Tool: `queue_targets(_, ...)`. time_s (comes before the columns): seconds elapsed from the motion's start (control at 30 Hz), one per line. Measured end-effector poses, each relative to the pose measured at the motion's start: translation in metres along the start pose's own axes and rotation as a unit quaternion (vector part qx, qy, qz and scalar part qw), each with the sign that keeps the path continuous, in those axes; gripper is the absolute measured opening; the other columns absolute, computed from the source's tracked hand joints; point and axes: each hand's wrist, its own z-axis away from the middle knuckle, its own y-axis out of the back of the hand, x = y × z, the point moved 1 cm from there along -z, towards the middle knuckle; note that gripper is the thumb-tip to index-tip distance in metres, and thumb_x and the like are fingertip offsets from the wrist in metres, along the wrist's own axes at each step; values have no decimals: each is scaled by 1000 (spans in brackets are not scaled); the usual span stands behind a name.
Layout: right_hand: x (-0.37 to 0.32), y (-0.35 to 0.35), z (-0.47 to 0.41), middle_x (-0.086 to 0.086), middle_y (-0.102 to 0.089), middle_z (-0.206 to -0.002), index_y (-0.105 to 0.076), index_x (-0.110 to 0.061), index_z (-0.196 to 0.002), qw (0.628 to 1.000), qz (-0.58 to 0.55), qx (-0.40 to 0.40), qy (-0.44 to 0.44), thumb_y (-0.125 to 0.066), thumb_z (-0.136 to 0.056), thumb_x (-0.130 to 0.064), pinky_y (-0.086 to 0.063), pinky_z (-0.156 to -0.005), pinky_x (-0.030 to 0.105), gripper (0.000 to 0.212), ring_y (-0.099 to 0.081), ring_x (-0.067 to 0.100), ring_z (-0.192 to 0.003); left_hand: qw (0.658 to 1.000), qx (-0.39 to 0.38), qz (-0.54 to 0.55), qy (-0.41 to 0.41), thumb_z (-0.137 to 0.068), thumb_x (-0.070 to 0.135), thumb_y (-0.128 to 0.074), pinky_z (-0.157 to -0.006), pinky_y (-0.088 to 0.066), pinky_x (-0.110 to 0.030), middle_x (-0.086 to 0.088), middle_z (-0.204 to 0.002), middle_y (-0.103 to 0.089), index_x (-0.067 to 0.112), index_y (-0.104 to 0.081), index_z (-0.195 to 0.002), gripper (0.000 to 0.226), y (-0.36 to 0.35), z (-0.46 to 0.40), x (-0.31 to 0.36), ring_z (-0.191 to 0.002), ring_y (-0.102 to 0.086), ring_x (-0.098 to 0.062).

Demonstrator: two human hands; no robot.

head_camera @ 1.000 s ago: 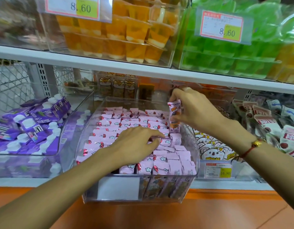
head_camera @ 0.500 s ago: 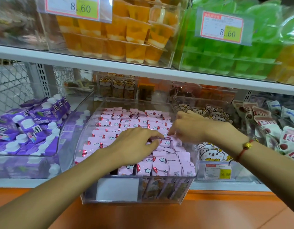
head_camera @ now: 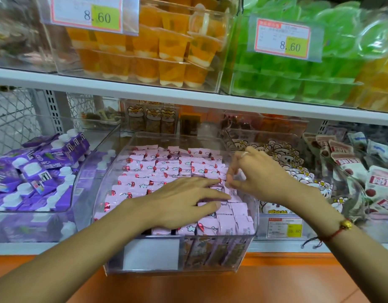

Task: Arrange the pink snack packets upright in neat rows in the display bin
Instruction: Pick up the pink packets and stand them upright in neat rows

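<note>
Shelf run [head_camera: 188, 99] is the biggest thing here, clear tubs of orange and green jelly cups on top, purple spouted pouches [head_camera: 36, 171] in the tub at left, bear-print bags [head_camera: 282, 154] at right; under that shelf sits my display bin [head_camera: 253, 206], clear plastic, curved front wall, nearly full; pink snack packets [head_camera: 162, 169] stand in it in tidy rows at the back and left, while the front-right corner looks looser, a few tops tilted or turned sideways; my left hand [head_camera: 180, 202] lies flat, palm down across the middle rows, fingers straight and spread, pressing tops and gripping nothing; my right hand [head_camera: 258, 171] hovers over the right edge of the bin, thumb and forefinger curled round one packet [head_camera: 230, 189] by its crimped top, other fingers lifted; I judge these packets very light, thin crinkly film, soft-sided and a bit slick, so they will flop or slide against neighbours unless packed tight; the sealed top seam looks like the place to pinch, stiff enough to steer with, and the body could crush if squeezed; I'd guess flat pressure from the left hand keeps the rows from toppling while one gets slotted in.
</note>
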Motion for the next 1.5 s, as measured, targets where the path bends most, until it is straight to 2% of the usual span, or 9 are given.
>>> queue_targets(0.33, -1, -6, 13, -8, -50, -79, -52, -17, -94, 972, -112, 205, -1, -50, -96, -24, -28, -62, 31, 8, -47, 18, -80, 992, -82, -90, 14, -98, 51, -26, -111, -15, -31, 12, -155, -21, 53, -34, -136, 39, -4, -8, -9, -139, -17, -5)
queue_targets(0.57, 0, 15, 16, 0, -55, -83, -49, -13, -98, 834, -313, 442, -100, -47, -97, -16, -40, -64, 29, 3, -51, 16, -72, 994, 26, 92, 61, -95, 51, -36, -88, -51, -41, 7, -116, -64, 39, -64, -101, 30, 5, -5, -1, -103, -61, -17)
queue_targets(0.67, -2, 15, 17, 0, -55, -81, -48, -11, -96, 810, -381, 425, -133, -47, -98, -15, -42, -66, 30, 4, -51, 11, -71, 956, 190, 190, 117, -79, 67, -53, -77, -53, -36, 17, -106, -64, 34, -55, -90, 34, 17, -7, 3, -96, -63, -7)
queue_targets(0.73, -6, 13, 17, 11, -57, -83, -47, -15, -91, 794, -439, 385, -166, -47, -98, -15, -47, -66, 38, 7, -53, 22, -72, 939, 201, 257, 112, -69, 73, -57, -75, -50, -24, 22, -111, -58, 38, -48, -103, 50, 21, -7, 8, -96, -59, 5)
queue_targets(0.9, -11, 8, 13, 3, -55, -74, -48, -13, -86, 712, -598, 301, -212, -47, -97, -10, -45, -50, 12, 12, -53, -3, -52, 948, 203, 234, 72, -83, 44, -63, -78, -52, -23, 17, -102, -65, 34, -61, -109, 28, 21, -7, 12, -91, -60, 1)
queue_targets(1.0, -5, 8, 15, 2, -58, -82, -53, -13, -98, 769, -541, 273, -204, -51, -95, -8, -42, -57, 7, 6, -53, -3, -62, 922, 210, 305, 115, -87, 36, -61, -65, -50, -13, 14, -92, -70, 25, -68, -110, 26, 26, -7, 9, -74, -63, 5)
queue_targets(1.2, -9, 10, 26, -1, -42, -141, -44, -20, -138, 974, -123, 191, 8, -66, -75, -15, -23, -106, 32, 67, -32, 20, -130, 853, 165, 439, 227, -88, 43, -56, -45, -45, -11, 4, -63, -72, 17, -71, -78, 31, 32, -6, 16, -46, -62, -3)
queue_targets(1.33, -13, 9, 24, 0, -59, -118, -59, -20, -126, 981, -93, 169, 35, -70, -81, -16, -39, -89, 34, 46, -49, 24, -111, 853, 168, 428, 247, -89, 49, -52, -44, -47, -13, -1, -59, -71, 17, -72, -71, 42, 32, -8, 17, -47, -64, -7)
queue_targets(1.5, -9, 12, 25, -9, -69, -102, -67, -23, -113, 934, -305, 170, -79, -73, -80, -23, -47, -77, 21, 34, -59, 11, -90, 845, 185, 461, 197, -93, 61, -24, -61, -55, -21, 10, -92, -73, 32, -67, -95, 51, 37, -12, 10, -76, -69, -2)
